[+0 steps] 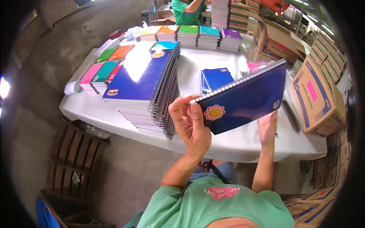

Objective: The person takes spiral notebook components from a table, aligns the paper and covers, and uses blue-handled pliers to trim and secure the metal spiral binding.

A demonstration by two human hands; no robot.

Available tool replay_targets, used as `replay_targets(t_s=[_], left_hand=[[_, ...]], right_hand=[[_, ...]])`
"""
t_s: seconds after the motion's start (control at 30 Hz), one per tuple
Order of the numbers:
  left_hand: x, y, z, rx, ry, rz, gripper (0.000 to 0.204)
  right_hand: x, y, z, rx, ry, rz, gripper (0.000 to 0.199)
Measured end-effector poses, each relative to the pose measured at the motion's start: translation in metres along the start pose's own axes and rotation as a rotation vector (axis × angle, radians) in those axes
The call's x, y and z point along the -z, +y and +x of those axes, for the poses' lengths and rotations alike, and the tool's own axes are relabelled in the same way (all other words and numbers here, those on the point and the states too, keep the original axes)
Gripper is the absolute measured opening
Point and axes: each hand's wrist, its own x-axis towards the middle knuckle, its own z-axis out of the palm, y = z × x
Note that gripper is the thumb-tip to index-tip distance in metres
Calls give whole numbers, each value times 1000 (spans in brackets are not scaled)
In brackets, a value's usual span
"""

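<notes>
I hold a dark blue spiral notebook (247, 98) with a pink flower sticker above the white table (228, 142). My left hand (190, 123) grips its near corner by the spiral edge. My right hand (268, 127) supports the notebook's lower edge from beneath, partly hidden by the cover. To the left stands a tall slanted stack of blue spiral notebooks (146, 87). Another blue notebook (215, 78) lies flat on the table behind the one I hold.
Rows of coloured notebook stacks (197, 35) line the table's far side, more coloured ones (102, 68) at the left. Cardboard boxes (315, 97) stand at the right. A person in a green shirt (186, 11) works at the back. A wooden crate (72, 159) sits lower left.
</notes>
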Motion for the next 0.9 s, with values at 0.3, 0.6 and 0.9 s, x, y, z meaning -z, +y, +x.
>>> replay_targets(t_s=[0.3, 0.6, 0.9], left_hand=[[33, 112, 107, -511, 75, 873, 22], [141, 63, 134, -219, 161, 1322, 29], [145, 23, 129, -345, 266, 807, 39]], right_hand=[[-241, -53, 120, 297, -392, -77, 62], [-301, 73, 179, 95, -684, -1051, 60], [-303, 99, 137, 82, -290, -570, 46]])
